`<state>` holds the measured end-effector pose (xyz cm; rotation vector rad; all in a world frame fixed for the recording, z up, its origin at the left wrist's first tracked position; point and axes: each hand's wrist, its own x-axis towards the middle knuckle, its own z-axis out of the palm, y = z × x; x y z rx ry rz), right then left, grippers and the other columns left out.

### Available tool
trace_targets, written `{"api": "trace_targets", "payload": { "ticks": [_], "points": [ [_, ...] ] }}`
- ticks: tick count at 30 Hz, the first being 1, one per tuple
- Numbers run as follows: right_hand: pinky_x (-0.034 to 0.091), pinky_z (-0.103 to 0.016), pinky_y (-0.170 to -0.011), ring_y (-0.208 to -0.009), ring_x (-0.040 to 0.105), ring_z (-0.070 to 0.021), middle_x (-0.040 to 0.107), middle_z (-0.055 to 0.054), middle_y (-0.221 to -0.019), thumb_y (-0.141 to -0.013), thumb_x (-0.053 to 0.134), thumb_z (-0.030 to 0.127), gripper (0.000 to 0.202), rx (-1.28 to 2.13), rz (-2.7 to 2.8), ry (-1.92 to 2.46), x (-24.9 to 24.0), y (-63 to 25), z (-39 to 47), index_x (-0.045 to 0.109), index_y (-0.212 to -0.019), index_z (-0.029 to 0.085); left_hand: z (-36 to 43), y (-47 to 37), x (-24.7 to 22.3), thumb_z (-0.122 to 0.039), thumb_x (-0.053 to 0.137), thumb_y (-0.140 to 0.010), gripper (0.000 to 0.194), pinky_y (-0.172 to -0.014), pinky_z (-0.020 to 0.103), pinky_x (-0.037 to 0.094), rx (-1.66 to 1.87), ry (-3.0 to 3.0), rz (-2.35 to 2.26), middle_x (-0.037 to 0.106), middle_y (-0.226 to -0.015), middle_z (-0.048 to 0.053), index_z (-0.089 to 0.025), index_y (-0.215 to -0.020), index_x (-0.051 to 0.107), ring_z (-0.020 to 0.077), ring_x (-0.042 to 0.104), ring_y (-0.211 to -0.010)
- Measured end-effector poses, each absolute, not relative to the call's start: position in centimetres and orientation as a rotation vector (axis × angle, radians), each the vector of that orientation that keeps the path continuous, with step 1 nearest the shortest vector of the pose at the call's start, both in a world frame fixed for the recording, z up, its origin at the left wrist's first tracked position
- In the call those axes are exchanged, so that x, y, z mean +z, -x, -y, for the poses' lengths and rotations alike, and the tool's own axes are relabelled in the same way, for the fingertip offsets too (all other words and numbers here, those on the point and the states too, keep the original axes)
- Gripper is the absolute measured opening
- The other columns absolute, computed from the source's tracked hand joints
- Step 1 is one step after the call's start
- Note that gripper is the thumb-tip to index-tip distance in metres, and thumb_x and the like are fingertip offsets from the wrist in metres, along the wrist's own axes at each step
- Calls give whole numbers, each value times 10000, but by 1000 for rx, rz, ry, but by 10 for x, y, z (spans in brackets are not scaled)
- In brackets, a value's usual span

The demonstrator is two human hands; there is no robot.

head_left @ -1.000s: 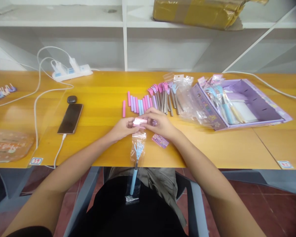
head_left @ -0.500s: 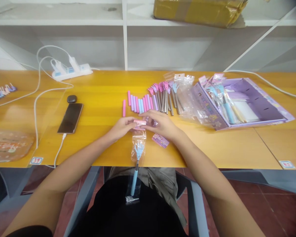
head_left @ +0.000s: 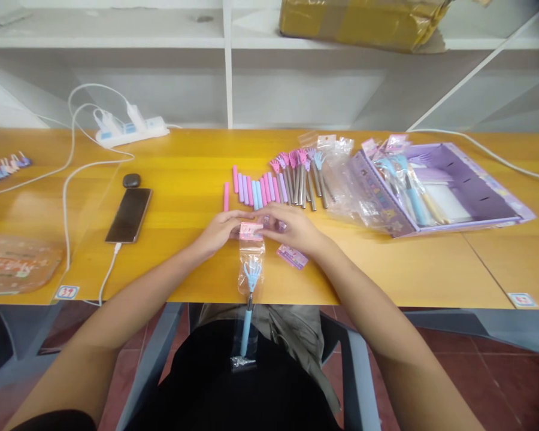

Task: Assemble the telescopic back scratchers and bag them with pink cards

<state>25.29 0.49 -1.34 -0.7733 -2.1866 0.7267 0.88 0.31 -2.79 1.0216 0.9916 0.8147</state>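
— What sort of place is this?

— A long yellow wooden table [head_left: 184, 263] against white shelving [head_left: 227, 66], with a tape-wrapped brown parcel [head_left: 363, 24] on the shelf. The person sits at the near edge.

— And nearest to them?

— A clear plastic sleeve holding a light-blue back scratcher with a hand-shaped head [head_left: 250, 287]. It hangs over the table's edge towards the lap, the head just on the tabletop.

— What are the hands doing?

— Both pinch the small pink card header [head_left: 251, 230] at the top of that sleeve. The left hand [head_left: 218, 230] has thumb and fingertips closed on the card's left end; the right hand [head_left: 291, 227] grips its right end the same way, fingers curled. The card sits directly between the two sets of fingertips, touching both.

— Can you read the card?

— No, the print is too small and blurred. A second pink-and-purple printed card [head_left: 291, 256] lies just beside the right wrist, equally unreadable.

— Beyond the hands?

— A row of pink, purple and blue handle grips [head_left: 251, 190], then a bunch of metal-stemmed scratchers with pink and blue heads [head_left: 299, 176]. Right of those, empty clear sleeves [head_left: 341, 179] and an open lilac cardboard display box [head_left: 476, 191] with packed pieces. Left, a black phone [head_left: 129, 214] on a white cable, a dark earbud case [head_left: 131, 180], and farther back a white power strip [head_left: 130, 129].
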Motion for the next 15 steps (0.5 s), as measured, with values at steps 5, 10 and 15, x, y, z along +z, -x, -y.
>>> {"api": "trace_targets", "payload": {
  "ticks": [5,10,15],
  "points": [
    [556,-342,-712,-709,636,-149,776,-29,-1037,-1083,676,348,207,789,2144,738,-13,-249,-3,748,-1266,284,-4,-9,-26,-222,681,-911,272,-885,333,612,802,-1026,-1044,836,-1025,81,-178,-1135,828,191,768,-897],
    [550,-337,-713,-730,664,-152,806,-40,-1093,-1082,656,347,212,917,2070,778,-12,-247,-1,732,-1268,279,-4,-9,-25,-225,680,-920,285,-858,322,606,803,-1006,-1041,831,-995,81,-168,-1163,818,182,761,-860],
    [566,-310,-702,-691,667,-120,823,-53,-1173,-1066,681,371,299,1189,1968,757,-13,-245,2,700,-1342,256,-4,-9,-25,-221,671,-931,292,-856,328,603,796,-987,-1044,822,-957,75,-164,-1182,808,184,756,-847]
  ]
}}
